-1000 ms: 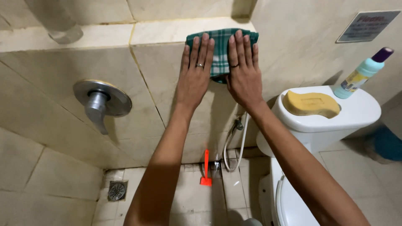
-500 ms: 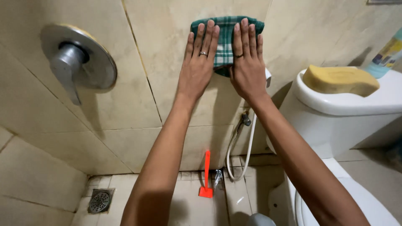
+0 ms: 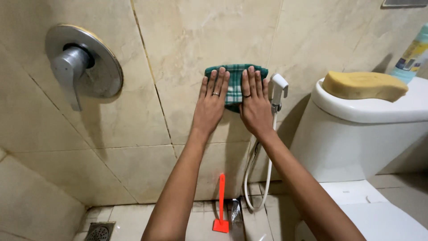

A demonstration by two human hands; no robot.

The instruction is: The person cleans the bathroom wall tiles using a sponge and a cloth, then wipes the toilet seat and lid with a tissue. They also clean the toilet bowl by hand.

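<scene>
A green checked cloth (image 3: 235, 85) is pressed flat against the beige tiled wall (image 3: 187, 49). My left hand (image 3: 211, 105) lies on its left part, fingers straight and spread, a ring on one finger. My right hand (image 3: 255, 105) covers its right part the same way, also with a ring. Both palms push the cloth onto the tile. Most of the cloth is hidden under my fingers.
A white hand sprayer (image 3: 278, 89) with its hose (image 3: 261, 178) hangs just right of my right hand. A round metal shower valve (image 3: 78, 64) is at the left. The white toilet tank (image 3: 370, 134) carries a yellow sponge (image 3: 363, 85) and a bottle (image 3: 412, 56). An orange brush (image 3: 221, 205) and a floor drain (image 3: 99, 232) are below.
Both hands have slid the cloth down the wall, from the upper tile row toward the sprayer's height. The view has moved closer to the wall.
</scene>
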